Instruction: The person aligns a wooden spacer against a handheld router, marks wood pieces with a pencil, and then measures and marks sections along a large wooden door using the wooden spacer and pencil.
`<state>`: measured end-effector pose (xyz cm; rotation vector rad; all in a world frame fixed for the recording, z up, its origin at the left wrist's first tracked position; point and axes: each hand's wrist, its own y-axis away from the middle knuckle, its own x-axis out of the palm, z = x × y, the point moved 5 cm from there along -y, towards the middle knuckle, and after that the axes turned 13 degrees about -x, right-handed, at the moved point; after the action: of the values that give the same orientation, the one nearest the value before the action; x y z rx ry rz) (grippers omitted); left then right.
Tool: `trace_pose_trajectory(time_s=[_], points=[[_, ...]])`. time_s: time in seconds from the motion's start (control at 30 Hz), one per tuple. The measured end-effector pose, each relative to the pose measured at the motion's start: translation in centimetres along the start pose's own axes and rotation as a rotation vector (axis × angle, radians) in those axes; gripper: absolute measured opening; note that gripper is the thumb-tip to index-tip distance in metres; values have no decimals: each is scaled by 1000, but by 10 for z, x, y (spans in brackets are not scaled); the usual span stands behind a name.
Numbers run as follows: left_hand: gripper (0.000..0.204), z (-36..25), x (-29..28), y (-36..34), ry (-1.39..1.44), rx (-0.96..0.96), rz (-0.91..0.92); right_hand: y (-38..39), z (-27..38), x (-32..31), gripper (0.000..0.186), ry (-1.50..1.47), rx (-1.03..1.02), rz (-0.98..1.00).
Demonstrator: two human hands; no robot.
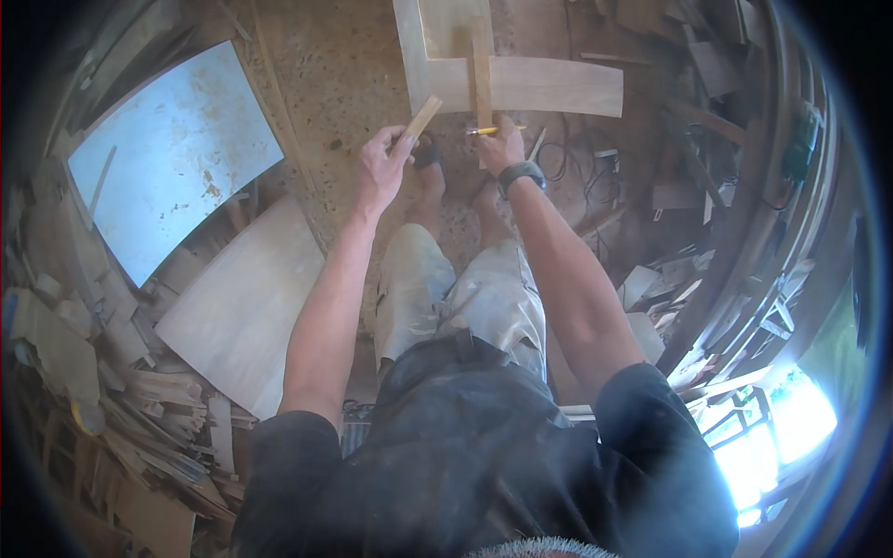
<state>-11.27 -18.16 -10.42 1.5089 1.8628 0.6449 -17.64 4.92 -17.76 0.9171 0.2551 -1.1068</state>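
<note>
- A wooden block (425,116) is being pinched in the left hand (384,166), near the boards (563,86).
- A pencil (487,131) is being gripped crosswise by the right hand (503,149) — perhaps so the strip (480,79) can be steadied.
- The strip is being supported by the boards.

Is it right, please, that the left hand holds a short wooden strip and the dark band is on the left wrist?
Not quite: the head view shows the dark band on the right hand's wrist; the left hand holds the wooden strip.

We see a short, tilted wood stick (425,116) on the left and a yellow pencil (486,131) held sideways on the right.
</note>
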Motion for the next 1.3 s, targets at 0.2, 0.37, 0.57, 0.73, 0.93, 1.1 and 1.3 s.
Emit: trace_pose_trajectory(time_s=[0.2, 0.37, 0.57, 0.73, 0.93, 1.1, 1.3], points=[[26, -2, 1, -22, -3, 32, -68, 5, 7, -9, 35, -6, -196, -69], [26, 2, 22, -7, 71, -14, -100, 8, -7, -4, 32, -202, -165, -56], [28, 22, 35, 15, 132, -82, -126, 11, 10, -7, 34, -110, -253, -202], [23, 32, 34, 6, 173, -67, -151, 13, 21, -26, 35, -199, -2, -18], [24, 18, 18, -9, 90, -16, -110, 28, 8, -31, 37, -206, -36, -223], [24, 26, 7, 3, 91, -77, -75, 34, 1, -45, 37, -252, -7, -254], [25, 53, -1, 16, 92, -93, -107, 34, -13, -53, 37, -165, -64, -295]])
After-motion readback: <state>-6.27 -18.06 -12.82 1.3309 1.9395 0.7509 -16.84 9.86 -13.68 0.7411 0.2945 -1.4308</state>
